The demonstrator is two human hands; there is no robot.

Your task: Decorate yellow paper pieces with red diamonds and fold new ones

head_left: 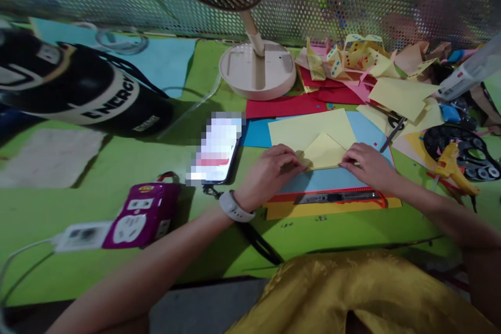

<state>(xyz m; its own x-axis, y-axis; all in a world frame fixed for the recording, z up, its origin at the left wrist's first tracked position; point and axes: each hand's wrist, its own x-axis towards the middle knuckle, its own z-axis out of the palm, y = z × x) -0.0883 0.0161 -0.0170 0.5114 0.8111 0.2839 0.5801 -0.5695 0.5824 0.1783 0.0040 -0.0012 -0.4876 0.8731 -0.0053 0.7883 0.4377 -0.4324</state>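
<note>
A small piece of folded yellow paper (324,152), pointed at the top, lies between my two hands. My left hand (276,167), with a pale band on the wrist, pinches its left corner. At the opposite corner, the thumb and fingers of my right hand (364,163) close on the paper. Beneath it are a larger yellow sheet (289,133) and a light blue sheet (313,183). Nearer my body, a utility knife (336,197) rests on red and orange sheets.
Left of my hands are a phone (219,148), a purple power socket (143,214) and a black bottle (97,88) lying down. A fan base (258,70) stands behind. To the right are scissors (393,133), a yellow glue gun (450,167), a black palette (442,141) and paper scraps (405,96).
</note>
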